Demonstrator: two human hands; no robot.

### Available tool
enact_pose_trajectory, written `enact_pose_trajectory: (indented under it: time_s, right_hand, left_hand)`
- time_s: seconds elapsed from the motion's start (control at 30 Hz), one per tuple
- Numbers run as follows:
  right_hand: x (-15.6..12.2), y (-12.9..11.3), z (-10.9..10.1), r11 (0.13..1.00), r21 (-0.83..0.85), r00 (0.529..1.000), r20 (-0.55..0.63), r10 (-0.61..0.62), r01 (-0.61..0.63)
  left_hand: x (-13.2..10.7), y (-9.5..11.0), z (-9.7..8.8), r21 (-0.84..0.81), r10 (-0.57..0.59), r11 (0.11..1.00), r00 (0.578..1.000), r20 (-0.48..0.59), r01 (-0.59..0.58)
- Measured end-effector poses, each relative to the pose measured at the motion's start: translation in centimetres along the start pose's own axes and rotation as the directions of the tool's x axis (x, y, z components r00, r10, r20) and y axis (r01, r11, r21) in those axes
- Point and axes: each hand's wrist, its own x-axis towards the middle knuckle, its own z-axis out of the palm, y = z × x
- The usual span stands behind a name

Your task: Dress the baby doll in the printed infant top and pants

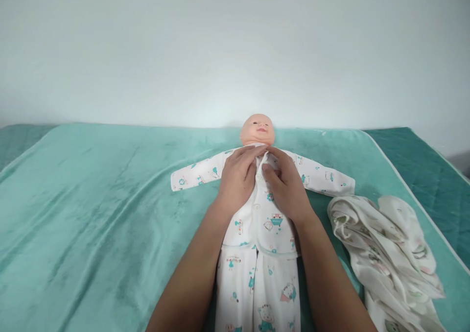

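Observation:
A baby doll [257,129] lies on its back, head toward the wall. It wears a white printed jacket [244,226] with long sleeves spread out to both sides, over matching trousers [237,290]. At the jacket's neckline my left hand [240,173] rests on the chest, its fingers bent together at the front edge. My right hand [284,175] pinches the opposite front edge just below the doll's chin. Both hands meet near the collar, and the fingertips partly hide the top fastening. Lower down, the jacket fronts lie together.
The doll lies on a turquoise plush blanket [110,214] with some creases. To the right is a crumpled white patterned cloth [389,253]. A darker green quilted cover [422,185] shows past the blanket's edge. A pale wall [220,53] rises behind.

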Motion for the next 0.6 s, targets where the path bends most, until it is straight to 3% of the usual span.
enact_pose_trajectory:
  time_s: [0.17, 0.4, 0.6]
  right_hand:
    - [-0.1, 0.2, 0.0, 0.997, 0.077, 1.0, -0.022, 0.006, -0.005]
    - [0.0, 0.4, -0.3, 0.98, 0.197, 0.993, -0.107, 0.045, -0.023]
    - [0.0, 0.0, -0.6, 0.98, 0.187, 0.995, -0.075, -0.059, 0.073]
  left_hand:
    - [-0.1, 0.3, 0.0, -0.043, 0.001, 0.999, 0.999, -0.041, -0.002]
    - [-1.3, 1.3, -0.2, -0.122, -0.128, 0.986, 0.981, -0.148, 0.11]
    - [-2.0, 1.5, -0.1, -0.148, -0.177, 0.977, 0.967, -0.183, 0.151]
